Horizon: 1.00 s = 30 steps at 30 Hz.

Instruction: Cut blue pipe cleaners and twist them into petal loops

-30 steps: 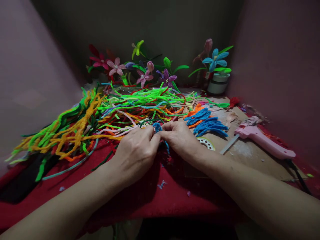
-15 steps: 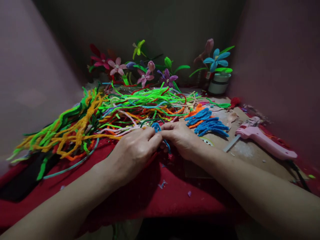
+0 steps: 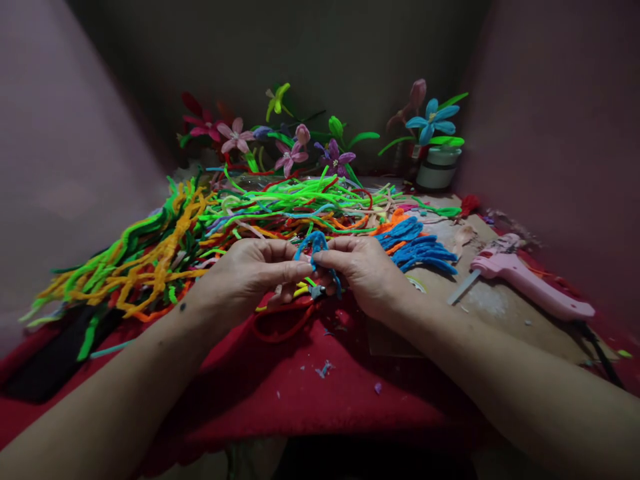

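Observation:
Between both hands a blue pipe cleaner [image 3: 314,240] is bent into a loop, its free end hanging down by the right fingers. My left hand [image 3: 255,270] pinches the loop's left side between thumb and forefinger. My right hand [image 3: 357,267] grips its right side, with the fingertips close to the left thumb. Just right of my right hand, blue petal-shaped pieces [image 3: 423,253] lie on a cardboard sheet [image 3: 493,310]. Beneath the hands are a small grey object [image 3: 316,291] and a red pipe cleaner loop [image 3: 285,339] on the red cloth [image 3: 330,400].
Many coloured pipe cleaners [image 3: 300,193] are heaped behind and left of the hands. A pink glue gun [image 3: 530,280] rests on the cardboard at right. Fuzzy flowers [image 3: 287,157] and a white pot [image 3: 439,168] holding a blue flower [image 3: 432,120] stand at the back.
My left hand has shifted left and turned, opening a gap between the hands. More of the blue loop shows, as do the red loop and grey object below.

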Tool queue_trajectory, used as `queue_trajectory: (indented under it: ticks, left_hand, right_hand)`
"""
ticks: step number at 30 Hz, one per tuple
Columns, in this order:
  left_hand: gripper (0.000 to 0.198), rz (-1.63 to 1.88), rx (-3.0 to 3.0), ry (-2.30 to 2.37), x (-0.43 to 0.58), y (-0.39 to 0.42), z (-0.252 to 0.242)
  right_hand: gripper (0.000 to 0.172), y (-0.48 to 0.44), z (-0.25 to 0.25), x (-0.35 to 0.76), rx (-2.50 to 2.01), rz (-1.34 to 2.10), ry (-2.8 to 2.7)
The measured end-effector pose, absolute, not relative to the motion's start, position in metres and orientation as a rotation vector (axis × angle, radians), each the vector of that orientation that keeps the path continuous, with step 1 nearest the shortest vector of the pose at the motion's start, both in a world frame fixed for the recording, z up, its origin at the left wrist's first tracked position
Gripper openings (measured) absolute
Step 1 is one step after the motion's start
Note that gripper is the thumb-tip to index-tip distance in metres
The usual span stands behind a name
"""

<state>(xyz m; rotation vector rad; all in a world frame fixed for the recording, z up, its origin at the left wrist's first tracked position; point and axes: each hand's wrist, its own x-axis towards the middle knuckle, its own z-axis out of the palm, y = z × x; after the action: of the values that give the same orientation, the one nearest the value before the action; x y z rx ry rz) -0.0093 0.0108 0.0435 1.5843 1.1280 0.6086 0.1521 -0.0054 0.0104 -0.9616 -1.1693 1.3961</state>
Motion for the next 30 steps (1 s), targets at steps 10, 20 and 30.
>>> queue_trajectory:
  ticks: [10, 20, 30]
  left_hand:
    - [0.017, 1.038, 2.211, 1.21, 0.0, -0.003, 0.035]
    - [0.02, 0.748, 1.934, 1.082, 0.0, 0.001, 0.032]
    - [0.022, 0.492, 1.858, 1.104, 0.005, -0.002, 0.04]
  right_hand:
    - [0.009, -0.006, 0.011, 0.153, -0.837, 1.544, -1.117]
    - [0.02, -0.005, 0.009, 0.154, -0.932, 1.425, -1.214]
    - [0.016, -0.008, 0.004, 0.149, -0.948, 1.524, -1.066]
